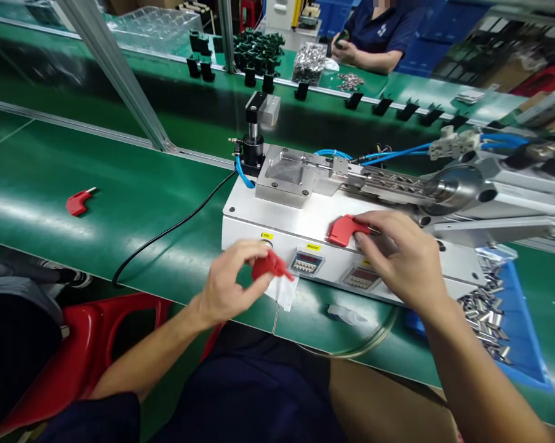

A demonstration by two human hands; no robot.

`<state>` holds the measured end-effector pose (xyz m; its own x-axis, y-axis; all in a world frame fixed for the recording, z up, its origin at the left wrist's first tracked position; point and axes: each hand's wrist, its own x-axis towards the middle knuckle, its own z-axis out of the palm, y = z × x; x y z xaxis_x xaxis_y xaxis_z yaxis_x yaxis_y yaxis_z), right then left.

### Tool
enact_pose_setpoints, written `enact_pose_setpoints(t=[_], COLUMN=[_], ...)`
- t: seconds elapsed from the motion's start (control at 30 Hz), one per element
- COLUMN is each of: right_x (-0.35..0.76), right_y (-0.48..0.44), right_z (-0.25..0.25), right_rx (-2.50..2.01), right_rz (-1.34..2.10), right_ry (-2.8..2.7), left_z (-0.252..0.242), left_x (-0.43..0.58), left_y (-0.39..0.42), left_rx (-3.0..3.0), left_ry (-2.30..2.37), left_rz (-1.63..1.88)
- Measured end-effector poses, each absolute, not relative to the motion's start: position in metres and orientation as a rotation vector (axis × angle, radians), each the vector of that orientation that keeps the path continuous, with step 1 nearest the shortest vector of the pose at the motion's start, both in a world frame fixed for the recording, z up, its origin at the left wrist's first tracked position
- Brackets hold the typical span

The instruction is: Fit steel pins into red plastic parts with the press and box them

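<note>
Between the thumb and fingers of my left hand (234, 280) is a small red plastic part (269, 266), held in front of the machine's display panel. My right hand (400, 252) pinches a second, bent red plastic part (343, 230) by its right end, over the front edge of the white machine base (245, 227). On top of that base sits a metal fixture block (284, 175), with a black clamp cylinder (253, 144) at its back left corner. Far to the left, another red part (78, 203) with a metal pin lies on the green bench.
A blue tray (527, 326) of metal sleeves stands at the right. The black cable (176, 227) crosses the bench on the left. Several black clips (300, 91) line the conveyor's far edge. Across it sits a person (379, 37) handling a dark part. A red stool (88, 332) is below.
</note>
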<state>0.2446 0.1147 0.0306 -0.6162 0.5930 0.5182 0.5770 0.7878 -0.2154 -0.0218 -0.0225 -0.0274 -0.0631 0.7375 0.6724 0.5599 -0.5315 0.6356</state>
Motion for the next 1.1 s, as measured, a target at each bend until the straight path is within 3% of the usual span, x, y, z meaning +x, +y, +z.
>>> enact_pose_setpoints(t=[0.1, 0.2, 0.33, 0.53, 0.83, 1.03, 1.1], right_x=[0.246, 0.254, 0.281, 0.320, 0.329, 0.334, 0.338], right_y=[0.105, 0.085, 0.056, 0.039, 0.050, 0.047, 0.048], right_z=[0.032, 0.036, 0.035, 0.006, -0.024, -0.023, -0.018], right_rx=[-0.848, -0.809, -0.809, -0.967, -1.074, -1.114, -1.113], right_rz=[-0.015, -0.170, -0.266, -0.233, -0.313, -0.274, -0.224], right_ry=[-2.350, -2.280, -2.198, -2.096, -1.995, -2.029, -2.060], left_z=[0.021, 0.050, 0.058, 0.052, 0.034, -0.020, -0.035], left_x=[-0.032, -0.041, -0.042, -0.035, -0.045, -0.039, -0.039], left_y=[0.027, 0.083, 0.128, 0.112, 0.094, 0.037, 0.017], left_rx=[2.296, 2.368, 2.355, 2.451, 2.551, 2.734, 2.770], left_ry=[1.556, 1.856, 2.078, 2.214, 2.060, 1.865, 1.795], left_rz=[1.726, 1.445, 0.934, 0.775, 0.930, 1.637, 1.560])
